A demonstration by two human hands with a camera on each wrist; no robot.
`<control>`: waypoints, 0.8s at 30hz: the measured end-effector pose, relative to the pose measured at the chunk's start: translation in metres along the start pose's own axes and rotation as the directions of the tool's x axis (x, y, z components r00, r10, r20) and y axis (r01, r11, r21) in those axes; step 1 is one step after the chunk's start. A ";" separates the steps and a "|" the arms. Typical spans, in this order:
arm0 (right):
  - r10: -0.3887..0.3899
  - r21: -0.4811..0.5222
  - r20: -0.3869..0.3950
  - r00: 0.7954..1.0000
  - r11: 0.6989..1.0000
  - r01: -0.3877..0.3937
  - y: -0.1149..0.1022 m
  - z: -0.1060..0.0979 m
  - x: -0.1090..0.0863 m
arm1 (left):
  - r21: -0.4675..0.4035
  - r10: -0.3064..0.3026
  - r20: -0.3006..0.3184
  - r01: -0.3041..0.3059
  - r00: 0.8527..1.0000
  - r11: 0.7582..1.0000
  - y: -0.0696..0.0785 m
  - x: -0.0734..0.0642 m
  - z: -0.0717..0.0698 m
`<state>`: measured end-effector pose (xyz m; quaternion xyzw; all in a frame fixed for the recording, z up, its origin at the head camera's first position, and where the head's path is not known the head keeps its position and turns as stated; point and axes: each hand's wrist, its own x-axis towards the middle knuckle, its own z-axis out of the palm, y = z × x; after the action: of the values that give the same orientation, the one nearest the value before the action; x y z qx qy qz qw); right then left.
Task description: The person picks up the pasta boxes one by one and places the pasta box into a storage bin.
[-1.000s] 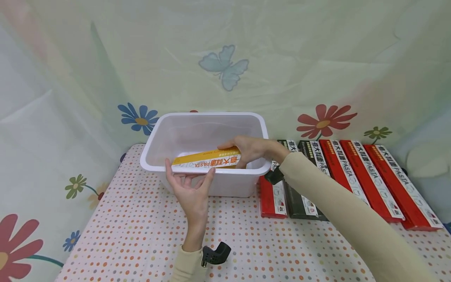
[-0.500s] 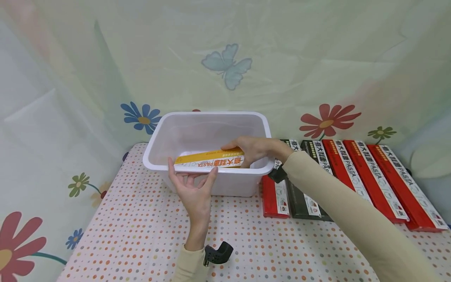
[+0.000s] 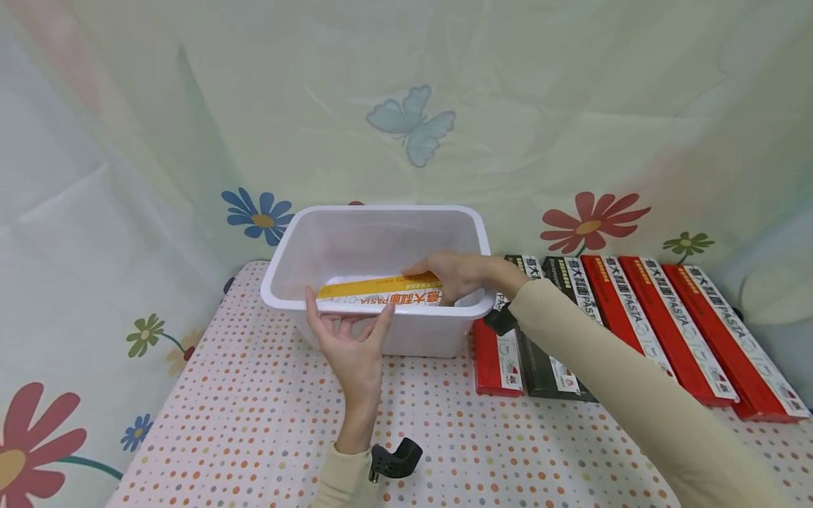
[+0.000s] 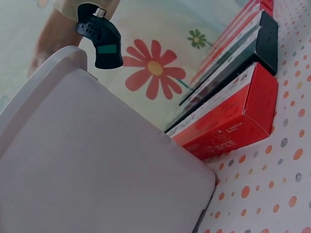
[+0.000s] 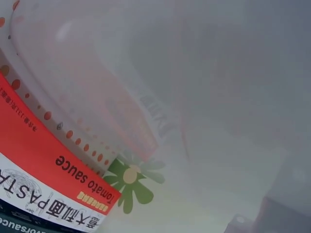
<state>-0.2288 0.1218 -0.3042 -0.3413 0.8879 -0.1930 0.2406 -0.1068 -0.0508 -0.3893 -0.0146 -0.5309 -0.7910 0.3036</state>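
A yellow-and-white pasta box (image 3: 380,291) lies lengthwise inside the white plastic bin (image 3: 416,331), close to its near wall. My right hand (image 3: 457,275) reaches in over the bin's right side and grips the box's right end; the fingertips are partly hidden behind the box and rim. At the near rim, my left hand (image 3: 348,342) holds the bin from the front, thumb and forefinger at the lip and the other fingers curled beneath it. The left wrist view shows the bin's outer wall (image 4: 97,155); neither hand's fingers appear in the wrist views.
Right of the bin, several pasta boxes lie side by side: a red box (image 3: 497,360), a black box (image 3: 546,367) and more red boxes (image 3: 673,331). A dotted cloth (image 3: 254,416) covers the table. A flowered curtain (image 3: 508,127) hangs behind.
The right end of the yellow pasta box has dropped slightly into the bin with my right hand, so it lies more level. My left hand stays on the rim.
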 end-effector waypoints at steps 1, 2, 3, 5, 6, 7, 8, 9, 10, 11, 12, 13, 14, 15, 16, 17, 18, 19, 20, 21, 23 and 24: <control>-0.014 -0.002 -0.003 1.000 1.000 0.014 0.001 0.000 -0.001 | -0.002 -0.004 -0.002 0.004 1.000 1.000 0.000 -0.001 0.000; -0.020 0.018 -0.004 1.000 1.000 0.020 0.003 0.000 -0.001 | -0.005 -0.006 -0.003 0.006 1.000 1.000 -0.001 -0.001 0.000; -0.026 0.044 -0.010 1.000 0.999 0.027 0.004 0.000 -0.002 | -0.008 -0.009 -0.002 0.009 1.000 1.000 -0.001 -0.002 0.001; -0.046 0.100 -0.031 0.998 0.994 0.049 0.006 -0.001 -0.005 | -0.016 -0.009 0.001 0.009 1.000 1.000 -0.002 -0.003 0.001; -0.066 0.132 -0.054 0.996 0.989 0.073 0.007 -0.001 -0.008 | -0.019 -0.009 0.005 0.009 1.000 1.000 -0.003 -0.003 0.002; -0.079 0.171 -0.081 0.994 0.981 0.092 0.008 -0.003 -0.010 | -0.020 -0.008 0.011 0.008 1.000 1.000 -0.003 -0.003 0.002; -0.086 0.206 -0.119 0.989 0.972 0.110 0.007 -0.004 -0.014 | -0.021 -0.005 0.014 0.005 1.000 1.000 -0.004 -0.003 0.002; -0.095 0.224 -0.166 0.982 0.966 0.131 0.007 -0.006 -0.018 | -0.020 -0.002 0.017 0.002 1.000 1.000 -0.004 -0.003 0.003; -0.100 0.237 -0.217 0.971 0.960 0.152 0.006 -0.008 -0.024 | -0.019 0.001 0.018 0.000 1.000 1.000 -0.004 -0.003 0.003; -0.102 0.250 -0.275 0.956 0.953 0.173 0.005 -0.009 -0.030 | -0.016 0.003 0.018 -0.002 1.000 1.000 -0.003 -0.003 0.003; -0.096 0.261 -0.331 0.939 0.946 0.190 0.003 -0.011 -0.037 | -0.012 0.005 0.016 -0.004 1.000 1.000 -0.003 -0.003 0.003; -0.081 0.271 -0.386 0.919 0.942 0.196 0.001 -0.012 -0.045 | -0.010 0.007 0.014 -0.006 1.000 1.000 -0.002 -0.003 0.003; -0.057 0.280 -0.439 0.897 0.940 0.197 -0.002 -0.013 -0.055 | -0.007 0.009 0.013 -0.009 1.000 1.000 -0.002 -0.003 0.003; -0.031 0.296 -0.484 0.874 0.935 0.197 -0.005 -0.013 -0.064 | -0.007 0.009 0.012 -0.009 1.000 1.000 -0.001 -0.002 0.002; -0.005 0.307 -0.529 0.848 0.931 0.197 -0.008 -0.013 -0.074 | -0.008 0.009 0.010 -0.008 1.000 1.000 -0.001 -0.002 0.002; 0.021 0.318 -0.567 0.824 0.928 0.195 -0.011 -0.011 -0.084 | -0.008 0.010 0.008 -0.010 1.000 1.000 -0.001 -0.002 0.002; 0.048 0.325 -0.602 0.797 0.927 0.189 -0.014 -0.009 -0.093 | -0.010 0.011 0.006 -0.011 1.000 1.000 -0.001 -0.002 0.001; 0.071 0.329 -0.635 0.769 0.926 0.185 -0.017 -0.006 -0.102 | -0.011 0.011 0.004 -0.011 1.000 1.000 0.000 -0.001 0.000; 0.092 0.328 -0.665 0.741 0.927 0.179 -0.019 -0.002 -0.110 | -0.012 0.011 0.003 -0.011 1.000 1.000 0.000 -0.001 0.000; 0.106 0.327 -0.693 0.713 0.928 0.180 -0.021 0.003 -0.117 | -0.009 0.012 0.003 -0.012 1.000 1.000 0.000 -0.001 -0.001; 0.127 0.312 -0.746 0.654 0.934 0.174 -0.023 0.015 -0.128 | -0.007 0.016 0.005 -0.016 1.000 1.000 0.000 -0.001 -0.002; 0.134 0.300 -0.768 0.626 0.939 0.167 -0.022 0.023 -0.133 | -0.004 0.016 0.007 -0.016 1.000 1.000 -0.001 -0.001 -0.002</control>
<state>-0.1183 0.1949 -0.2719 -0.1850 0.8527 -0.4753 -0.1135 -0.1056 -0.0520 -0.3911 -0.0221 -0.5303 -0.7895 0.3082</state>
